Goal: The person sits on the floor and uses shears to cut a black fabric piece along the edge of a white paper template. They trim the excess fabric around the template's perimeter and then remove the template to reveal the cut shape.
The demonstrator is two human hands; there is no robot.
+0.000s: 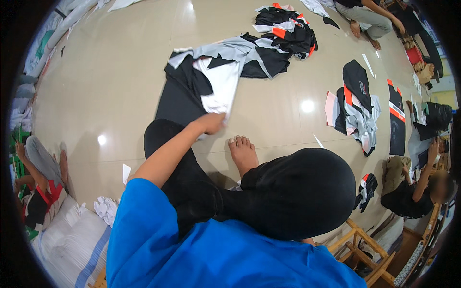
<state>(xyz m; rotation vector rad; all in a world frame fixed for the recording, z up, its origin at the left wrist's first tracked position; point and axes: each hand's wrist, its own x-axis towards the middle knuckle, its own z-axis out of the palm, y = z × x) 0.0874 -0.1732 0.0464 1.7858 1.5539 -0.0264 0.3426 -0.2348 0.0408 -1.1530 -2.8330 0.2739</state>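
Observation:
My left hand [211, 123] reaches forward past my left knee, its fingers closed at the lower corner of a white cloth [223, 86]. That cloth lies over black fabric [180, 91] spread on the floor. Grey fabric [216, 49] runs along the top of the same bundle, and the pieces overlap. My right hand does not show. A small patch of skin is visible below my right knee, but I cannot tell what part it is.
Black, grey and orange garment pieces [293, 33] lie heaped farther off. Another pile [357, 113] sits to the right, beside a flat black panel [397, 129]. Co-workers sit on both sides. A wooden stool [357, 245] stands lower right, a white sack [72, 240] lower left.

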